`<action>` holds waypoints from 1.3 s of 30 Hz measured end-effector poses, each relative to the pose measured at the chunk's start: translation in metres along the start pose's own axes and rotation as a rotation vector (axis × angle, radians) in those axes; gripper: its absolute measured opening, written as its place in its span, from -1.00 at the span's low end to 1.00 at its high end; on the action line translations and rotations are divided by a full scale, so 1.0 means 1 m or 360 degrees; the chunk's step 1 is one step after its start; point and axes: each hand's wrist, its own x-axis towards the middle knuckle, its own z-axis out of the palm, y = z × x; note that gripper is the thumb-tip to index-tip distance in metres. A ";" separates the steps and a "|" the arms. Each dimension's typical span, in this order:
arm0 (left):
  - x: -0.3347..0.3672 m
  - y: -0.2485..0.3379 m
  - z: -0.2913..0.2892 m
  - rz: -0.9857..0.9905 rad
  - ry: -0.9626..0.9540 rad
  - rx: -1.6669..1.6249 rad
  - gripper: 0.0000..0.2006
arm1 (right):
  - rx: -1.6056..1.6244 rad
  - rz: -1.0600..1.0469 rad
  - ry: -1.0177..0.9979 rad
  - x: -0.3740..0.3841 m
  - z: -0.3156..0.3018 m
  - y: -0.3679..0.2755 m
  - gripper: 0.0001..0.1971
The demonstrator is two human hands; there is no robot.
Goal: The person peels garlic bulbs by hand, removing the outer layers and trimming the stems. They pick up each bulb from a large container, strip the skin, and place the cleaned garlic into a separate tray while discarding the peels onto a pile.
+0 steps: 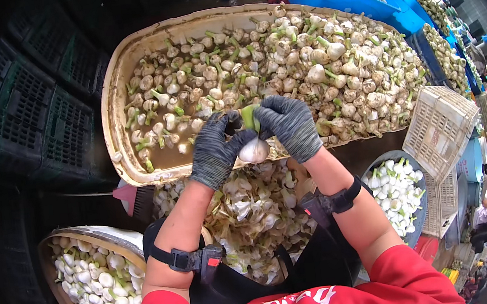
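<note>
Both my hands wear dark grey striped gloves and meet over the near edge of a large cream tub (108, 116). Between them hangs a garlic bulb (254, 151), pale pinkish white, with its green stem (249, 117) pointing up. My left hand (218, 147) is closed, thumb and fingers against the bulb's left side near the neck. My right hand (288, 126) pinches the green stem and the skin at its base. Muddy unpeeled garlic bulbs (360, 66) are heaped on the tub's right side; others sit in brown water (181, 102) at the left.
Below my hands lies a pile of garlic skins (250, 211). Peeled white garlic fills a basin (423, 206) at right and a yellowish container (53, 276) at lower left. Dark crates (17, 117) stack up at left. A cream crate (439, 129) leans by the tub's right end.
</note>
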 end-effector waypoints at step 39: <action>0.006 -0.002 -0.040 -0.0149 0.1033 -0.0846 -0.80 | -0.1537 -0.0249 0.0644 0.051 -0.023 0.026 -0.74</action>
